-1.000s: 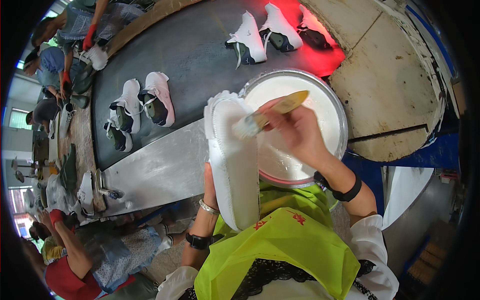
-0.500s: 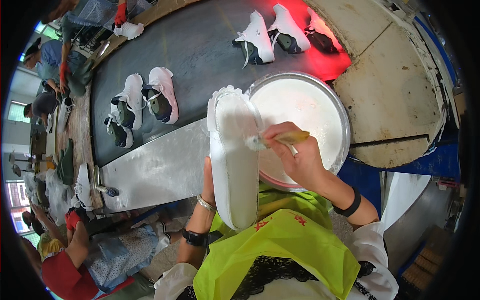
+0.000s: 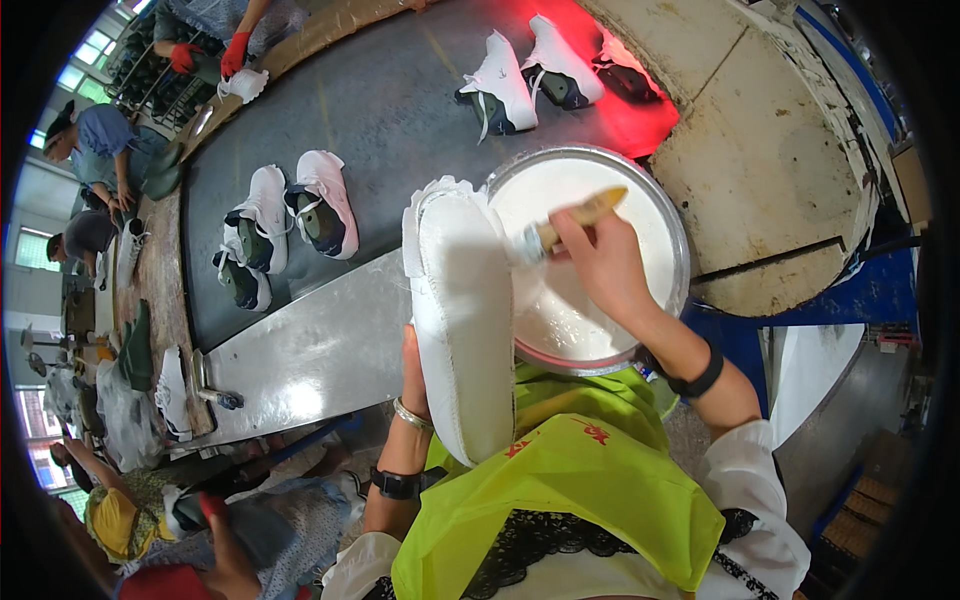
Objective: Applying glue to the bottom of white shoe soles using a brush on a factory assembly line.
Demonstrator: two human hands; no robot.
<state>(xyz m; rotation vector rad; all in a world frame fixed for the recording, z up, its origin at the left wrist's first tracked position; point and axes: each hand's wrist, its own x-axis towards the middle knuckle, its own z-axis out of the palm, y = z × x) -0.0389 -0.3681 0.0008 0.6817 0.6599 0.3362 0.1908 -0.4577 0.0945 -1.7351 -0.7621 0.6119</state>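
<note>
My left hand (image 3: 413,372) holds a white shoe (image 3: 462,310) upside down, sole facing me, gripping it from behind so the fingers are mostly hidden. My right hand (image 3: 600,262) grips a wooden-handled brush (image 3: 565,226), its bristles touching the right edge of the shoe's sole. Behind the brush sits a round metal basin (image 3: 672,235) filled with white glue. I wear a yellow-green apron (image 3: 560,490).
A dark conveyor belt (image 3: 390,110) carries pairs of white shoes (image 3: 290,215), with another white pair (image 3: 525,75) further along under red light. Other people work along the belt at the left, one with red gloves (image 3: 235,52). A round wooden board (image 3: 770,170) lies to the right.
My right hand moved the brush down from the shoe's toe end to its right edge. The shoes on the belt have shifted along it.
</note>
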